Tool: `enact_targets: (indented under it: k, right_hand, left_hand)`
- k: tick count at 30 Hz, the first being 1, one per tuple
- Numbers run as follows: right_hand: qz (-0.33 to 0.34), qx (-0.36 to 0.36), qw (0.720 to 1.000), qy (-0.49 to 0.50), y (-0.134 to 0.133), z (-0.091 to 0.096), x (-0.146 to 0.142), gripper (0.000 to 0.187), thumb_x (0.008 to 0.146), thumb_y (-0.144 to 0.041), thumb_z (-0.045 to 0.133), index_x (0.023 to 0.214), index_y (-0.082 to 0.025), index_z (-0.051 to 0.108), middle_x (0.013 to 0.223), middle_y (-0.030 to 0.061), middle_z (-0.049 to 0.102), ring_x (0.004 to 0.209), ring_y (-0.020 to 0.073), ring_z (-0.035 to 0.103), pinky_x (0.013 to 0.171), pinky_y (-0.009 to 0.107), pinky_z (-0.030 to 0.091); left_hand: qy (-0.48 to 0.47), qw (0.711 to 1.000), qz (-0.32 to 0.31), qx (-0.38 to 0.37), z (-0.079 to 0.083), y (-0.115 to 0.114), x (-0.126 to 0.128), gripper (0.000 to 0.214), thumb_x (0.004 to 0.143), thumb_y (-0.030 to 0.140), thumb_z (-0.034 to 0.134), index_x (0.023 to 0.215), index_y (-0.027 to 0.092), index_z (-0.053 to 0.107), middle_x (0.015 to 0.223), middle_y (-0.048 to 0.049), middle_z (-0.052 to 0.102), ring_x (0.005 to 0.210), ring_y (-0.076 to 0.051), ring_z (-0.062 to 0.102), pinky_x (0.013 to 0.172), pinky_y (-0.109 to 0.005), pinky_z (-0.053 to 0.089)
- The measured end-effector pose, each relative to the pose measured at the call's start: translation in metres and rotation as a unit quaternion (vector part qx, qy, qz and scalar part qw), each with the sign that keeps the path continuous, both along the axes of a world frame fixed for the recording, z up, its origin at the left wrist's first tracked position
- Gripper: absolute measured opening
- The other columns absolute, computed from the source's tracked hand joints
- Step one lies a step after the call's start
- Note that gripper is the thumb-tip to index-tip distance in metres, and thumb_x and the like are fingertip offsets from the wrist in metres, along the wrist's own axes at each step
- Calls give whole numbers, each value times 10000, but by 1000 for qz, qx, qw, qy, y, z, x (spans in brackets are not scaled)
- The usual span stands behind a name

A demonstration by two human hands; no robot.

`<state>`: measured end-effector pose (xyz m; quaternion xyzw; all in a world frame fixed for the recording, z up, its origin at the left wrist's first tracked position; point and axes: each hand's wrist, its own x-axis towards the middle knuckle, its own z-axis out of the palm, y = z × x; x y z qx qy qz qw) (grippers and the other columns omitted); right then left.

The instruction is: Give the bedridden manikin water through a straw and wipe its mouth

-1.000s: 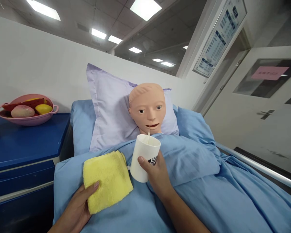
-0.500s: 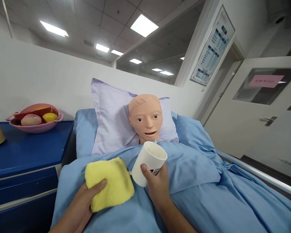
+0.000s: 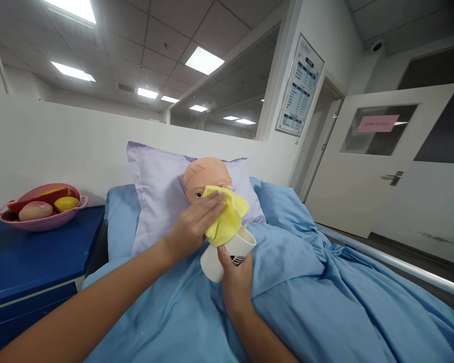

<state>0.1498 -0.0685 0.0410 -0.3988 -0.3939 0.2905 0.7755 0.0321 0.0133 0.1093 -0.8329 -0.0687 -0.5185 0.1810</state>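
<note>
My left hand (image 3: 196,219) grips a yellow cloth (image 3: 227,217) in front of the lower face of a manikin (image 3: 208,174). The cloth hides its nose and mouth; whether it presses on them I cannot tell. Just below, my right hand (image 3: 237,277) is wrapped round a white mug (image 3: 214,262) with black markings, tilted, its opening partly behind the cloth. The manikin's head rests on a lilac pillow (image 3: 157,196), and a blue quilt (image 3: 295,302) covers its body.
On the left, a blue bedside cabinet (image 3: 60,252) bears a pink basket (image 3: 41,223) of fruit. A metal bed rail (image 3: 393,264) runs along the right side. Beyond it stands a white door (image 3: 348,186). A framed notice (image 3: 300,85) hangs on the wall.
My left hand has lifted the yellow cloth from beside the mug up to the manikin's lower face. The right hand still holds the mug below the chin. The view has shifted slightly.
</note>
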Motion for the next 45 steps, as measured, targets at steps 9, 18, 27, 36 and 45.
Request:
enact_targets:
  k: [9,18,27,36,45]
  right_hand:
    - [-7,-5,1000,29,4,-2,2,620,709,-428,736,1233,-191,505,1031,66,666,854,214,646,749,360,541]
    - [13,-6,1000,-1,2,-3,1,570,698,-430,748,1161,-199,509,1013,46,659,864,205,633,771,359,517]
    - [19,3,999,29,4,-3,2,603,723,-430,741,1225,-201,498,1069,58,647,889,205,623,803,369,511]
    - [17,-14,998,51,4,-4,3,633,733,-459,723,1265,-206,491,1021,59,670,824,208,645,750,360,539]
    - [1,5,998,55,8,-6,4,614,751,-439,707,1277,-205,492,1087,72,659,893,220,645,776,359,530]
  left_hand:
    - [166,967,89,173,-8,33,8,338,938,127,456,1267,108,533,1348,-122,567,1329,-217,438,1133,-423,395]
    - [148,986,34,69,-22,18,-7,309,931,119,455,1204,126,597,1140,-139,695,1176,-229,595,1077,-426,451]
    - [181,971,34,154,44,3,6,262,946,122,437,1151,138,600,1248,-107,647,1267,-215,511,1082,-405,450]
    - [161,961,85,206,31,22,27,240,939,120,446,1113,97,609,1159,-125,691,1168,-227,600,1013,-394,507]
    - [173,959,98,200,6,20,18,221,930,105,445,1024,107,645,1095,-108,715,1121,-203,628,1022,-366,505]
